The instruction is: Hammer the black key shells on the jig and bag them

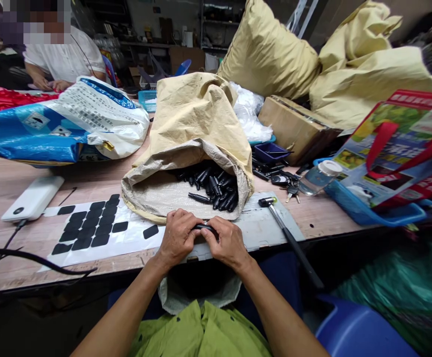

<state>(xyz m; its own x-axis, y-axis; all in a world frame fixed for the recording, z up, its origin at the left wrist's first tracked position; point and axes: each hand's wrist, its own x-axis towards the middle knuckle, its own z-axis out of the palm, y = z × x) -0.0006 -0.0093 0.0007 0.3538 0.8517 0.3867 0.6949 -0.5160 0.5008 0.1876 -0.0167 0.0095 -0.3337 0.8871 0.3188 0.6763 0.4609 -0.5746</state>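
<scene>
Between my two hands, at the table's front edge, is a short black cylindrical piece (205,227). My left hand (180,232) grips its left end with curled fingers, and my right hand (226,240) is closed round the right end. Just beyond them a beige woven sack (201,111) lies on its side, its mouth facing me. Inside the mouth sits a heap of similar black pieces (219,187). Below my hands, an open pale bag (171,297) rests at my lap.
Left on the table are a sheet of black stickers (96,223), a white power bank (33,198) and a blue-white bag (89,124). Right are a hammer (290,235), keys (292,192), a jar (320,177) and a blue basket (372,208). Another person (63,59) sits across.
</scene>
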